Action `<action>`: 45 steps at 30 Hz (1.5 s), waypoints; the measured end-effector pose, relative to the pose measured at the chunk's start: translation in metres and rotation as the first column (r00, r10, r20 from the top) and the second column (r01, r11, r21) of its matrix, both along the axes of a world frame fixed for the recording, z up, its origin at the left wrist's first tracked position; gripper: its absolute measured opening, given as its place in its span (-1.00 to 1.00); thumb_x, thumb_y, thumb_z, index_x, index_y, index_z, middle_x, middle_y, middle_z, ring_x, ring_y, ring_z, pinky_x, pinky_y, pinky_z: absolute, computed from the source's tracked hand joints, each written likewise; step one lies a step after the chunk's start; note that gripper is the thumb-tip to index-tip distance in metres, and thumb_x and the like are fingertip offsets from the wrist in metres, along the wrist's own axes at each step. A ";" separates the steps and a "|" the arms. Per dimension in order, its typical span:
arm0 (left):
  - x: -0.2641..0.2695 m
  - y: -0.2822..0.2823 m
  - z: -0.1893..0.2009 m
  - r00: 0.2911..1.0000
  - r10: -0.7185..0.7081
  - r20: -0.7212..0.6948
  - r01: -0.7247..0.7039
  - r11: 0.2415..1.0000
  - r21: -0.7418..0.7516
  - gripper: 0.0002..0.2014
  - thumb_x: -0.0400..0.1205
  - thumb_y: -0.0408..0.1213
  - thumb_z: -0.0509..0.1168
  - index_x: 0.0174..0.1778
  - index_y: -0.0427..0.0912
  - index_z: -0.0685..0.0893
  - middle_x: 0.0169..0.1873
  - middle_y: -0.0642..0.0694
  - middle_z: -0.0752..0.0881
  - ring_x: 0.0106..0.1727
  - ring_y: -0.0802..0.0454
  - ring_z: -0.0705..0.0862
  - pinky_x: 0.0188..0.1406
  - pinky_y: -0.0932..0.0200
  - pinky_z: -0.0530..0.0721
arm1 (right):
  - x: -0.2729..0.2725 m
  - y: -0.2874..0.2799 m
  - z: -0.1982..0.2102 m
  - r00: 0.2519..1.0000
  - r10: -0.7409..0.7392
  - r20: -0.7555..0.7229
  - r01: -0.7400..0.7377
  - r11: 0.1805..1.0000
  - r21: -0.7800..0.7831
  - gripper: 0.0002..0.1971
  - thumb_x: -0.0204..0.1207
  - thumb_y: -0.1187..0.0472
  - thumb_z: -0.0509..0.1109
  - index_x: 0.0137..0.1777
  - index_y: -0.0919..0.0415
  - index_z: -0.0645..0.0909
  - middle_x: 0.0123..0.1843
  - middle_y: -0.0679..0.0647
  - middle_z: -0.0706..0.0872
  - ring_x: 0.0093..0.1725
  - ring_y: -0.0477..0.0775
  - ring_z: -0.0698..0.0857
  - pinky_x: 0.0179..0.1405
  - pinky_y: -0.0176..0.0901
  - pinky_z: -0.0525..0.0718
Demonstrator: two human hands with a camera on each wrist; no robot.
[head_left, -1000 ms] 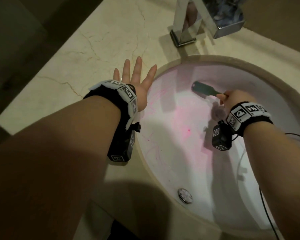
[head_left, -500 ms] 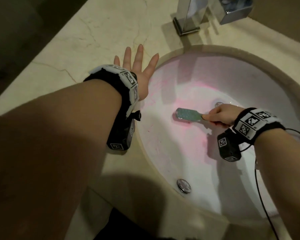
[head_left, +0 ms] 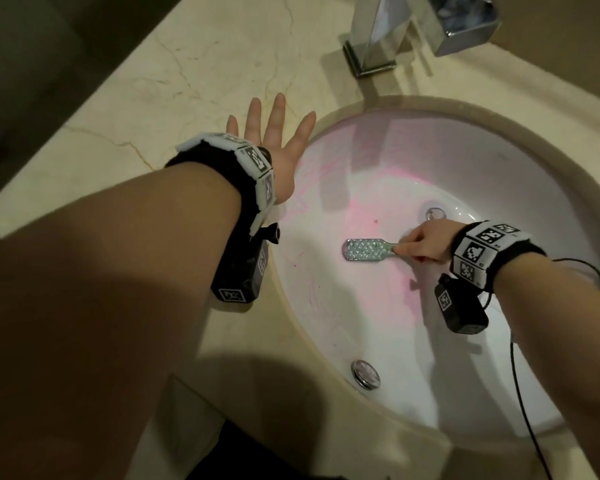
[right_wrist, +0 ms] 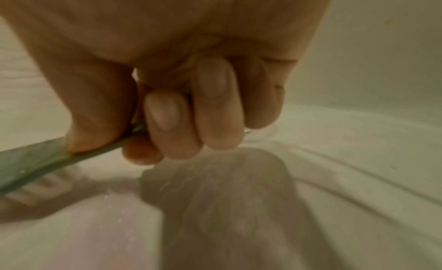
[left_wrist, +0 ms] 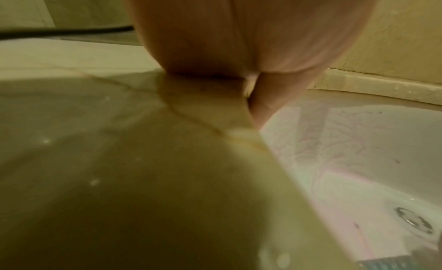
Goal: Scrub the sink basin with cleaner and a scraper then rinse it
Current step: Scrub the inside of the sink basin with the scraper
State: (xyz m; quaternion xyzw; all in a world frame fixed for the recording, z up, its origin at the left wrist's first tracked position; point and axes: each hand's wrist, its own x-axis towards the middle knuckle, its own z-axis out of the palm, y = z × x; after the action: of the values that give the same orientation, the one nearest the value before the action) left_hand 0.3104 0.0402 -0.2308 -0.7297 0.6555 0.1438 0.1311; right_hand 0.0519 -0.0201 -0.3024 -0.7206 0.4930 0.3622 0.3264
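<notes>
The white oval sink basin (head_left: 520, 188) is streaked with pink cleaner (head_left: 371, 216), thickest near its middle. My right hand (head_left: 421, 245) grips the handle of a flat green scraper (head_left: 368, 250), whose dimpled blade lies against the basin floor and points left. In the right wrist view my fingers (right_wrist: 172, 115) curl round the scraper's handle (right_wrist: 31, 160). My left hand (head_left: 274, 140) rests flat on the marble counter (head_left: 153, 81) at the basin's left rim, fingers straight and spread. In the left wrist view the palm (left_wrist: 239, 37) presses on the counter beside the basin (left_wrist: 347, 141).
A chrome tap (head_left: 395, 32) stands at the back of the counter above the basin. The drain (head_left: 435, 213) sits just beyond my right hand. A round overflow fitting (head_left: 365, 374) is on the near basin wall. A black cable (head_left: 520, 393) trails from my right wrist.
My right hand has drawn the scraper from the far basin wall near the tap down toward the middle of the basin floor. My left hand has stayed flat on the counter.
</notes>
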 end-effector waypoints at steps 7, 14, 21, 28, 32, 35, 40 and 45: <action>0.004 -0.001 0.007 0.993 0.070 -0.091 -0.062 0.995 0.082 -0.19 0.60 -0.49 -0.03 0.60 0.26 -0.27 0.63 -0.06 -0.36 0.63 -0.17 -0.37 0.57 -0.19 -0.35 | 0.021 0.000 0.006 0.782 -0.348 0.518 0.428 0.903 -0.039 -0.53 0.62 -0.13 0.17 -0.47 0.10 0.45 -0.52 0.03 0.50 -0.49 0.03 0.45 -0.39 -0.21 0.40; 0.038 0.008 0.024 0.981 0.147 -0.130 -0.126 0.979 0.159 -0.34 0.75 -0.27 0.02 0.65 -0.14 -0.26 0.64 -0.16 -0.30 0.66 -0.11 -0.24 0.59 -0.07 -0.20 | 0.066 0.009 0.001 0.764 -0.380 0.522 0.404 0.912 0.072 -0.50 0.60 -0.20 0.15 -0.47 0.10 0.42 -0.47 0.01 0.52 -0.45 -0.02 0.46 -0.35 -0.27 0.39; 0.029 0.014 0.017 0.953 0.288 -0.095 -0.276 0.953 0.125 -0.42 0.75 -0.02 -0.09 0.64 0.08 -0.23 0.64 -0.12 -0.31 0.65 -0.15 -0.30 0.58 -0.17 -0.27 | 0.079 -0.008 -0.009 0.789 -0.324 0.522 0.414 0.908 -0.062 -0.51 0.58 -0.25 0.13 -0.35 0.14 0.49 -0.31 0.17 0.61 -0.28 0.14 0.57 -0.12 -0.09 0.50; 0.016 0.000 0.015 0.922 0.372 -0.111 -0.360 0.926 0.110 -0.43 0.75 0.04 -0.14 0.63 0.16 -0.23 0.63 -0.13 -0.35 0.62 -0.27 -0.35 0.54 -0.33 -0.30 | 0.091 -0.009 0.000 0.909 -0.017 0.416 0.027 0.999 -0.018 -0.52 0.57 -0.25 0.13 -0.39 0.11 0.45 -0.44 0.03 0.49 -0.37 0.06 0.47 -0.22 -0.14 0.46; 0.020 0.000 0.011 0.919 0.372 -0.128 -0.359 0.926 0.112 -0.43 0.74 0.07 -0.16 0.63 0.18 -0.25 0.63 -0.11 -0.35 0.62 -0.27 -0.35 0.53 -0.32 -0.31 | 0.091 -0.023 0.005 0.911 0.051 0.409 0.006 0.991 -0.136 -0.56 0.58 -0.23 0.15 -0.31 0.10 0.54 -0.40 0.01 0.55 -0.38 0.01 0.50 -0.35 -0.20 0.44; 0.018 0.001 0.009 0.917 0.376 -0.129 -0.367 0.926 0.090 -0.44 0.73 0.09 -0.17 0.63 0.20 -0.23 0.64 -0.10 -0.32 0.63 -0.26 -0.33 0.54 -0.33 -0.28 | 0.078 -0.033 0.003 0.894 -0.072 0.441 0.197 0.949 -0.245 -0.57 0.56 -0.26 0.17 -0.38 0.01 0.52 -0.40 0.02 0.59 -0.36 0.05 0.53 -0.38 -0.21 0.43; 0.020 0.000 0.007 0.923 0.365 -0.120 -0.356 0.930 0.087 -0.43 0.73 0.11 -0.19 0.63 0.18 -0.26 0.63 -0.10 -0.35 0.62 -0.27 -0.35 0.53 -0.35 -0.31 | 0.079 -0.020 0.000 0.924 0.015 0.383 0.047 0.987 -0.153 -0.57 0.53 -0.28 0.15 -0.29 0.02 0.60 -0.32 0.05 0.66 -0.27 0.09 0.62 -0.24 -0.15 0.57; 0.021 -0.001 0.003 0.937 0.337 -0.089 -0.332 0.941 0.074 -0.40 0.70 0.17 -0.22 0.62 0.16 -0.29 0.62 -0.11 -0.36 0.62 -0.29 -0.35 0.53 -0.38 -0.30 | 0.090 -0.021 0.004 0.917 0.172 0.359 -0.098 0.972 -0.216 -0.55 0.53 -0.29 0.15 -0.25 0.06 0.61 -0.30 0.05 0.66 -0.23 0.11 0.63 -0.28 -0.18 0.56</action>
State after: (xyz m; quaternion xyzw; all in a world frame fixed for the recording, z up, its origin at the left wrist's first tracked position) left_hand 0.3318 0.0395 -0.2280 -0.8182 0.5232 0.2194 0.0928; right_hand 0.1415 -0.0409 -0.2983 -0.8372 0.4030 0.1898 0.3173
